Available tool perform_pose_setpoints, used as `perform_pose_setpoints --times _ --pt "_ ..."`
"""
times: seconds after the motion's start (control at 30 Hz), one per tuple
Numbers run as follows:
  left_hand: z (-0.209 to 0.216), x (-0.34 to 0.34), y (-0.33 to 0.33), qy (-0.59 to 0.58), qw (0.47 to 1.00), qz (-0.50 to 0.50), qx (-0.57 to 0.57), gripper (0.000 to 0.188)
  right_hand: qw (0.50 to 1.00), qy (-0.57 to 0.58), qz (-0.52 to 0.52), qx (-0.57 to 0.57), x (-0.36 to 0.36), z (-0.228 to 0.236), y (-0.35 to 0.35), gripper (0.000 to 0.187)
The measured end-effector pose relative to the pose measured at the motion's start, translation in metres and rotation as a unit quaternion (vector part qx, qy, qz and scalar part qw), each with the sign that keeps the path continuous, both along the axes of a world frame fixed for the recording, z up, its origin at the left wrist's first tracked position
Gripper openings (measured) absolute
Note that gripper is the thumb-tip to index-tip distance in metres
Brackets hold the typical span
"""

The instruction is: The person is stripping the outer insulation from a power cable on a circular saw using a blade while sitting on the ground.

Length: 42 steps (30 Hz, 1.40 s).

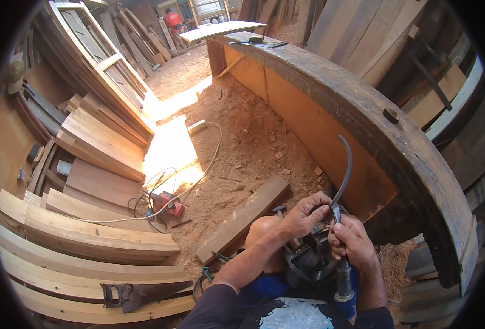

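Note:
Over my lap, my left hand (304, 216) is closed, its fingertips pinched at the lower end of a thin, dark, curved strip (348, 170) that rises above it. Beside it, my right hand (355, 239) is closed around a chisel-like tool with a bright metal shank (336, 213); a cylindrical handle (343, 281) shows below the fist. Whether strip and shank are one piece I cannot tell. Under my hands a dark power tool (308, 260) rests on my lap, partly covered by them.
A long worn workbench (363, 115) stands to the right, with a tape measure (257, 39) at its far end. A handsaw (144, 294) lies on stacked boards (89, 247) at left. A red power tool (167, 205) with cords sits on the shavings-strewn floor near a plank (242, 219). Far off is a person in red (173, 21).

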State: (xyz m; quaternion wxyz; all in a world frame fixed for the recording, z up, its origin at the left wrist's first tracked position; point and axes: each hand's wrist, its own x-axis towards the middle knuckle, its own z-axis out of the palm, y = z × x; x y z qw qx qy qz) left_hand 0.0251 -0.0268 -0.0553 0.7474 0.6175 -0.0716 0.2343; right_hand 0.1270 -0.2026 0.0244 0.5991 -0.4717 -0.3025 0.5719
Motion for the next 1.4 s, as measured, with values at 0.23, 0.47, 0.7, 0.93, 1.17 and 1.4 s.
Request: perform_pose_setpoints --times 0.23,0.47,0.7,0.93,1.17,1.4 --pt "0.011 0.006 -0.009 0.044 0.998 0.049 -0.008 0.007 1.0 -0.009 0.0 -0.025 0.003 0.009 -0.005 0.018" --pt "-0.008 0.009 -0.006 0.006 0.995 0.094 0.015 0.006 1.0 -0.005 0.009 -0.026 0.004 0.003 -0.002 0.019" --pt "0.001 0.008 -0.011 0.008 0.996 0.091 -0.023 0.008 0.999 -0.04 0.023 -0.022 0.002 0.002 -0.001 0.018" --pt "0.007 0.005 -0.01 0.019 0.994 0.105 0.014 0.008 0.998 -0.058 0.028 -0.017 0.002 0.002 0.001 0.022" --pt "0.013 0.007 -0.011 -0.036 0.974 0.162 0.154 0.012 0.999 -0.029 0.03 -0.011 0.005 -0.006 -0.003 0.022" --pt "0.016 0.008 -0.013 -0.038 0.972 0.164 0.163 0.011 1.0 0.007 0.009 0.009 0.003 -0.01 -0.005 0.023"
